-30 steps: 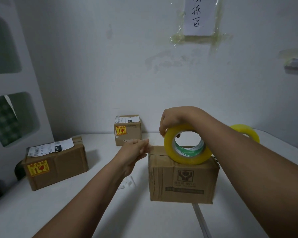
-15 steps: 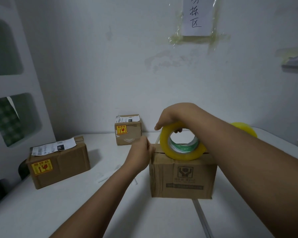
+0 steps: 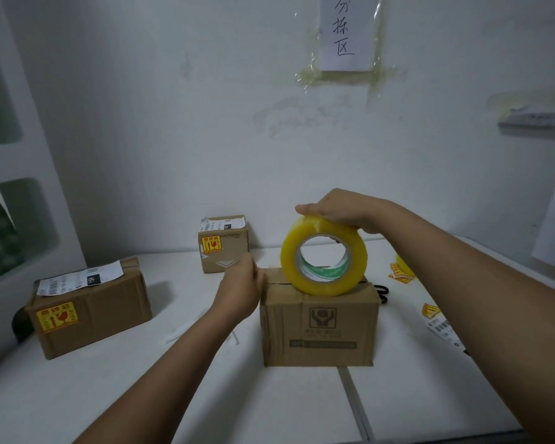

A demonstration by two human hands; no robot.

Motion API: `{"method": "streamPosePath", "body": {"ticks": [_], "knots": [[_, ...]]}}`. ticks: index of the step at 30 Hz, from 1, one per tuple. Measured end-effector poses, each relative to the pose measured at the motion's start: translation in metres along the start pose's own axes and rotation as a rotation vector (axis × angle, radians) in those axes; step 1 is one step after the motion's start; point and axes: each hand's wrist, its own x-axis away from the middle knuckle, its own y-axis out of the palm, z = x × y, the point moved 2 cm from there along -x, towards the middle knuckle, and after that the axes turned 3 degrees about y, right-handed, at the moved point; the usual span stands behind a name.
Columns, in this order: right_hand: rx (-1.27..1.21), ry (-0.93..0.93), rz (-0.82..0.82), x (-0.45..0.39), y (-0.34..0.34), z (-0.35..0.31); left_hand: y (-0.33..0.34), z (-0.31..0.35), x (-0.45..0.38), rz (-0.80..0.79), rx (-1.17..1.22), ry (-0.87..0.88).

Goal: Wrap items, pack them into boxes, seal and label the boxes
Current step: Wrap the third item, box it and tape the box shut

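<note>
A brown cardboard box (image 3: 319, 328) stands on the white table (image 3: 141, 379) in the middle. On its top stands a big roll of yellowish clear tape (image 3: 322, 256) on edge. My right hand (image 3: 340, 211) grips the roll from above. My left hand (image 3: 241, 290) presses against the upper left side of the box, fingers towards its top edge; whether it holds the tape end I cannot tell.
Two sealed, labelled boxes stand behind: a larger box (image 3: 87, 307) at the left, a small box (image 3: 224, 243) by the wall. Yellow stickers (image 3: 399, 274), a barcode label (image 3: 442, 326), black scissors (image 3: 382, 293) and a second tape roll (image 3: 404, 265) lie at the right.
My left hand moved right from free air onto the box's left top edge. My right hand rolled the tape roll to the right along the box top.
</note>
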Motion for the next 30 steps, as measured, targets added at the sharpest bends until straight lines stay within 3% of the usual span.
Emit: {"method": "streamPosePath", "body": {"ticks": [4,14,21,26,30], "knots": [[0.294,-0.028,0.028,-0.002,-0.003,-0.016,-0.002,0.004,0.000,-0.013,-0.006,-0.007],[0.503,-0.036,-0.036,-0.008,0.013,-0.036,-0.006,0.000,0.004,0.001,0.203,-0.145],[0.189,0.086,-0.173,0.006,-0.006,-0.022,-0.007,0.000,0.010,0.034,0.309,-0.185],[-0.003,0.080,-0.006,0.003,0.013,-0.010,-0.006,-0.014,0.016,-0.064,0.550,-0.272],[0.111,0.063,-0.002,-0.004,0.021,-0.023,-0.015,-0.024,0.017,-0.052,0.728,-0.265]]}}
